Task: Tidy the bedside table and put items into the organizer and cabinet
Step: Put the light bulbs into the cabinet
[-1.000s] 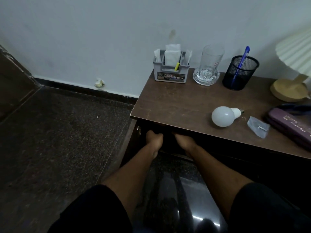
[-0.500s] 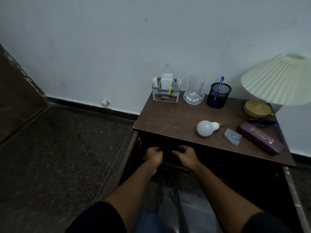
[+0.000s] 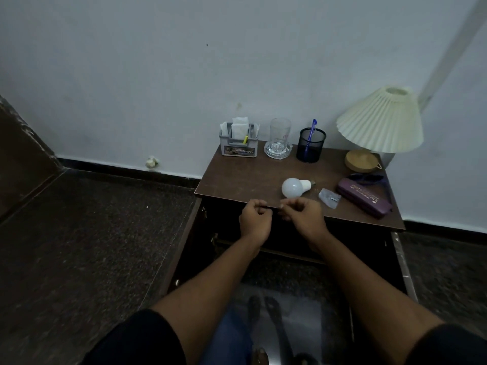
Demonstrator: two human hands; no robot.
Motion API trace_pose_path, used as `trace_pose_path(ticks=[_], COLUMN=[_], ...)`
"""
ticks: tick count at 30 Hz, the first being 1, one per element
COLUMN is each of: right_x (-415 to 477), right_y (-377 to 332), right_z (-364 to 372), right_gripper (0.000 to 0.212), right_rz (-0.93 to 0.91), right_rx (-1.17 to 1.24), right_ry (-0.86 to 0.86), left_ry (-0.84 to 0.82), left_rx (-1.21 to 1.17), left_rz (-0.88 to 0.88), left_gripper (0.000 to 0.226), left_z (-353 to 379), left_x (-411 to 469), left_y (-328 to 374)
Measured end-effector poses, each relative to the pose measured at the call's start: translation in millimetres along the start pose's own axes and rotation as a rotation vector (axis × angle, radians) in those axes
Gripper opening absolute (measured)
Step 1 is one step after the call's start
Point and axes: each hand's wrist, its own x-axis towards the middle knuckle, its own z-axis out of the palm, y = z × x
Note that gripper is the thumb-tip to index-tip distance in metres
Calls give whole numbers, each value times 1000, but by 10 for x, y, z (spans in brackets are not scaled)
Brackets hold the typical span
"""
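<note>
Both hands are hovering at the front edge of the table [image 3: 237, 177], the left hand [image 3: 254, 219] and right hand [image 3: 303, 218] close together. Each is curling its fingers into the palm. I am seeing nothing between them, though something small could be hiding there.

The bulb [image 3: 292, 187] is lying on its side on the table, just behind the right hand's knuckles and near the edge. That is worrying me most: it is round and smooth, so a careless nudge on reaching could be sending it rolling off onto the hard floor. A clear packet [image 3: 329, 198] is lying just beside it, flimsy and easy to flick away. A purple case [image 3: 365, 197] is sitting further right near the lamp [image 3: 379, 127], whose shade could be getting knocked.

The organizer [image 3: 238, 143] is standing at the back corner, already holding papers, with a glass [image 3: 279, 143] just beside it. The cabinet [image 3: 290, 233] below is standing open and dark.
</note>
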Motion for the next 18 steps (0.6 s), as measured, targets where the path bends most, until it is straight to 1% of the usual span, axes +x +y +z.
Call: trace_pose_path(ticks=[2, 4, 8, 11, 15, 18], right_x=[100, 254, 618, 814, 993, 1065], right_y=[-106, -195, -271, -263, -204, -177], right_z=[-140, -288, -565, -651, -655, -647], right_gripper=[11, 10, 13, 17, 26, 14], right_rz=[-40, -68, -102, -117, -67, -37], right_rx=[34, 44, -117, -246, -474, -642], right_ry=[115, 215, 327, 332, 276, 207], left_ry=[43, 45, 9, 7, -36, -63], left_rx=[-17, -24, -17, 2, 87, 94], left_rz=[72, 104, 119, 129, 103, 74], left_gripper=[19, 21, 20, 26, 47, 58], left_z=[83, 183, 367, 464, 597, 675], left_x=[-28, -20, 98, 233, 389, 446], left_y=[116, 215, 341, 390, 378, 346])
